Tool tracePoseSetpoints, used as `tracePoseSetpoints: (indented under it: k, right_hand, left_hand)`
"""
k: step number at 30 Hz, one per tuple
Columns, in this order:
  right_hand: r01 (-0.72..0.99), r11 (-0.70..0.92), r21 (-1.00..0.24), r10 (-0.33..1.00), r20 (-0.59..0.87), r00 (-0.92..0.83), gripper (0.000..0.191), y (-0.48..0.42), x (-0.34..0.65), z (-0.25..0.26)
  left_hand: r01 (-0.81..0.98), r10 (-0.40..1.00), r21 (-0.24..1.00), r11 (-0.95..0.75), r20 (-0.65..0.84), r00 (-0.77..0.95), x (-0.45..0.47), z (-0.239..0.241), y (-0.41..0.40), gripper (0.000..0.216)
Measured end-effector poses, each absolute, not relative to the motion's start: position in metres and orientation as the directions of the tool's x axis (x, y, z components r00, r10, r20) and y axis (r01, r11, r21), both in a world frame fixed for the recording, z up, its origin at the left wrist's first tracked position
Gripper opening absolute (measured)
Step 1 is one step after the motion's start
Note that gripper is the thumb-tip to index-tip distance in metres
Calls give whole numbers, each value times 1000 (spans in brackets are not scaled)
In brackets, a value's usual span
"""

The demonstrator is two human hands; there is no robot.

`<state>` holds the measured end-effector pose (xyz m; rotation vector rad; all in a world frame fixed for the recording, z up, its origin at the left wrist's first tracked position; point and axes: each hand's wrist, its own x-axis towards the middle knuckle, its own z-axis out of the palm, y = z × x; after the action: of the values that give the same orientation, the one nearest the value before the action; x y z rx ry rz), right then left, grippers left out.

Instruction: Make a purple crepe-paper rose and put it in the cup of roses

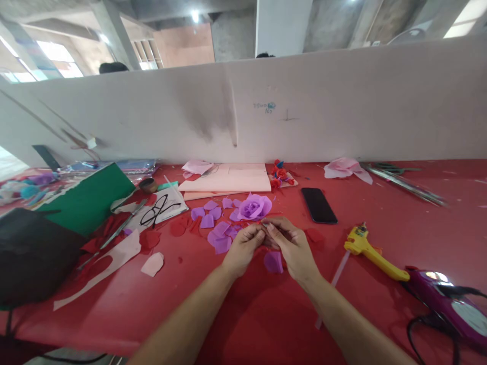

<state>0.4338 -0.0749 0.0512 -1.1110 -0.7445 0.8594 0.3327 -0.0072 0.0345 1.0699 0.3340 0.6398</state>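
My left hand [243, 248] and my right hand [291, 246] meet fingertip to fingertip over the red table [236, 314], both pinched on a small thin thing that I cannot make out. Just beyond the fingers lies a purple paper rose [253, 207]. Several loose purple petals [215, 225] lie to its left, and one purple petal [273, 262] rests on the table under my right hand.
A black phone [318, 205] lies right of the rose. A yellow glue gun [371, 252] and a purple appliance [447, 299] sit at right. Pink paper sheets [228, 180], eyeglasses [158, 210], scissors [122, 228], green paper [89, 200] and red scraps lie left. A white partition [266, 111] runs behind.
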Motion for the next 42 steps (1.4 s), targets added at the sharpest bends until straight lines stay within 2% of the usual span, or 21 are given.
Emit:
tracePoseSetpoints:
  k: [5, 9, 14, 19, 24, 26, 33, 42]
  right_hand:
    - [-351, 178, -919, 902, 9, 432, 26, -75, 432, 56]
    - [-433, 155, -888, 917, -33, 397, 28, -75, 431, 58]
    - [-443, 172, -880, 909, -32, 416, 24, -76, 431, 57]
    - [-454, 182, -872, 912, -22, 409, 21, -75, 433, 57]
    - [-498, 171, -850, 914, -51, 402, 25, -74, 435, 54]
    - [-482, 177, -858, 901, -56, 431, 28, -74, 435, 52]
    - [-224, 196, -955, 869, 64, 490, 20, -75, 436, 46]
    - [-235, 176, -956, 878, 44, 477, 20, -73, 435, 45]
  left_hand:
    - [-320, 585, 843, 433, 7, 811, 331, 37, -9, 30]
    - [-285, 534, 846, 451, 0, 846, 330, 38, -10, 30]
    - [-249, 551, 872, 422, -28, 834, 332, 34, -12, 29]
    - [-261, 545, 884, 388, 8, 839, 333, 31, -12, 28]
    - [-261, 583, 908, 327, 24, 812, 333, 29, -11, 26]
    - [-265, 608, 917, 298, 32, 794, 333, 29, -11, 23]
    - [-305, 670, 924, 231, 77, 739, 335, 35, -14, 21]
    - [-286, 683, 938, 194, 80, 726, 335, 40, -16, 22]
